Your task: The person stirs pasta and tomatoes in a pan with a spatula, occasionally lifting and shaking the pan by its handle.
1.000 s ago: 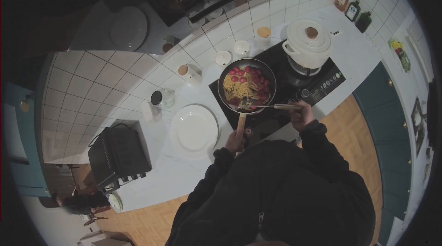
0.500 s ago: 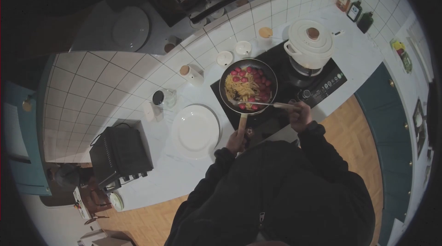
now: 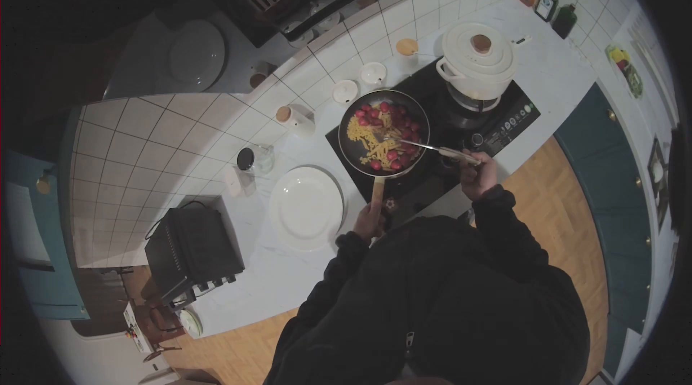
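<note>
Frying pan (image 3: 384, 133) on the black cooktop (image 3: 497, 125), front-left zone; holds yellow pasta and red tomatoes. Left hand (image 3: 369, 220) has its fingers closed round the pan's wooden handle, which points back toward the person. Right hand (image 3: 477, 174) grips the pale handle of a utensil (image 3: 432, 148); its metal end reaches into the pan from the right, over the food.

Around: white lidded pot (image 3: 477, 59) on the rear-right zone, just beside the pan, rims near but apart. White plate (image 3: 305, 207) on the counter (image 3: 555, 75) left of the pan, close to its rim. Small white bowls (image 3: 358, 83) behind the pan along the tiled wall. Corked jar (image 3: 295, 117) and a dark-lidded glass (image 3: 252, 158) further left. Black appliance (image 3: 193, 249) at the counter's left front. Three bottles (image 3: 546, 0) in the far right corner.

Room: bare counter right of the cooktop, up to the bottles. Counter's front edge runs just under both hands; wooden floor below.
</note>
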Demonstrator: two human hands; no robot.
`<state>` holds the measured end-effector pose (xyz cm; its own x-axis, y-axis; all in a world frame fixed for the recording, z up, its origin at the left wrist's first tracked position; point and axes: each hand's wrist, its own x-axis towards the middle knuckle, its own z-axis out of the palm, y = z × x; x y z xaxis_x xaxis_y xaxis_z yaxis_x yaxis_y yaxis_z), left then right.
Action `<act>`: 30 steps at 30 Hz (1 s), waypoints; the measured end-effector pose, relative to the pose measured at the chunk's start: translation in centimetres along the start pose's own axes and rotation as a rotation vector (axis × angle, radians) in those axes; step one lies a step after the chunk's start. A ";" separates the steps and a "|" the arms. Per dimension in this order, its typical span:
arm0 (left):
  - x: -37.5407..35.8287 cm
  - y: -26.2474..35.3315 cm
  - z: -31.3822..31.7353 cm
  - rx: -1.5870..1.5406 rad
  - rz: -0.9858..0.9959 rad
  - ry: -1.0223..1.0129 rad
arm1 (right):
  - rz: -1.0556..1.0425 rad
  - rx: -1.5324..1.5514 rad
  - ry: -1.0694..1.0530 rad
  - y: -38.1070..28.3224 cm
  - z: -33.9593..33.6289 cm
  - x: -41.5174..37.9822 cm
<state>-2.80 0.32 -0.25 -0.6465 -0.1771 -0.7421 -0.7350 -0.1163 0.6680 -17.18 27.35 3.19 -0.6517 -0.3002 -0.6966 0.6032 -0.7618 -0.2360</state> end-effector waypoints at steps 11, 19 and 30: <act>-0.3 0.2 0.1 -0.011 -0.007 0.002 | -0.097 -0.090 -0.001 0.5 0.7 -0.9; 0.2 -0.2 0.0 -0.001 -0.002 0.004 | -0.150 -0.148 0.038 1.6 1.0 -1.0; 0.6 -0.6 0.1 -0.009 -0.002 0.027 | -0.045 -0.298 0.085 2.8 1.4 -2.2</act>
<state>-2.76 0.36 -1.04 -0.6391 -0.2032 -0.7418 -0.7343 -0.1259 0.6670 -14.72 25.06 5.05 -0.6471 -0.2114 -0.7325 0.6914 -0.5676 -0.4470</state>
